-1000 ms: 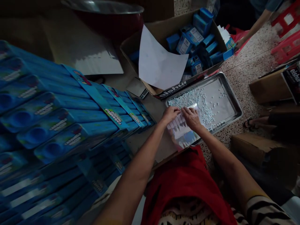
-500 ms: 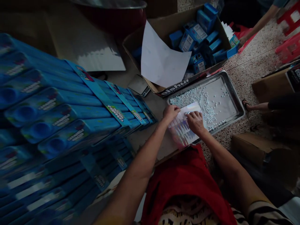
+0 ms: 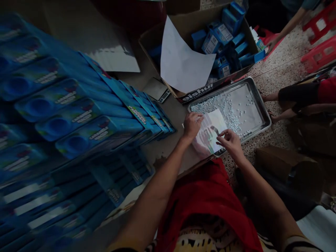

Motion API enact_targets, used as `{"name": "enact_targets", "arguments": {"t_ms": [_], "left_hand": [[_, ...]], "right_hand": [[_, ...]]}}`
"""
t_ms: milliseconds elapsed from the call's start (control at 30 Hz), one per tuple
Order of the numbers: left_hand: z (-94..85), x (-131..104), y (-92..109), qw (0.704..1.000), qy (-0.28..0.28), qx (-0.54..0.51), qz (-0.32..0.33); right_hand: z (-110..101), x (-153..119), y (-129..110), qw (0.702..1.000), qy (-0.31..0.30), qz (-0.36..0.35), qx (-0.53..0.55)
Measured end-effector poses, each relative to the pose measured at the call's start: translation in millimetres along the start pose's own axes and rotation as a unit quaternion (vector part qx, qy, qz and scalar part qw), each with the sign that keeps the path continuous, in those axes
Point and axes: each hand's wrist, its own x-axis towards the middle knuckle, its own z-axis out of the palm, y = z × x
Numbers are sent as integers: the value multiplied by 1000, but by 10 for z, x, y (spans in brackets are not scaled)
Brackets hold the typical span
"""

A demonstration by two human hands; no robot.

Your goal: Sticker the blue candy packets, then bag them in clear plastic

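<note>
A pale sheet with shiny, iridescent strips (image 3: 207,140) lies over the near left part of a metal tray (image 3: 265,120). Small light-blue pellets (image 3: 232,113) are scattered in the tray. My left hand (image 3: 192,125) is on the sheet's upper left part, fingers bent together; what they hold, if anything, is hidden. My right hand (image 3: 231,142) is over the sheet's right side, thumb and fingertips close around a small shiny strip (image 3: 215,130).
Blue printed boxes (image 3: 78,115) are stacked at the left. Beyond the tray stands a cardboard carton (image 3: 181,99) holding blue boxes and a white sheet (image 3: 183,66). A small scale (image 3: 164,95) sits beside it. Other people's limbs (image 3: 291,28) show at the right.
My right hand has moved right and toward me, drawing a shiny strip. My left hand has shifted slightly. Another person in red and black has come further into view at the right.
</note>
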Motion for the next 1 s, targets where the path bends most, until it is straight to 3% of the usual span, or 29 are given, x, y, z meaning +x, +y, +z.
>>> {"name": "enact_targets", "arguments": {"t_ms": [67, 167, 233, 300, 500, 600, 700, 833, 1000], "left_hand": [[-16, -263, 63, 977, -75, -184, -72], [-84, -645, 177, 881, -204, -396, -161], [-165, -849, 268, 839, -238, -460, -167], [-274, -1015, 367, 827, -241, -483, -156], [-761, -1568, 569, 865, -150, -458, -142], [-1067, -1960, 557, 882, -104, -443, -122], [-1402, -2368, 502, 922, -17, -378, -79], [-1941, -2902, 399, 955, 117, -270, -38], [-2637, -3422, 64, 944, 243, -213, -61]], "right_hand": [[-55, -147, -167, 988, -46, 66, 128], [-92, -355, -363, 976, -62, 101, 184], [-86, -500, -445, 976, -62, 97, 183], [-63, -649, -499, 977, -67, 90, 179], [58, -1131, -645, 984, -78, 85, 133], [186, -1397, -721, 991, -82, 64, 89], [400, -1642, -791, 994, -89, 33, 58], [868, -1889, -898, 993, -118, -18, 14], [1736, -2005, -1021, 969, -213, -87, -88]]}}
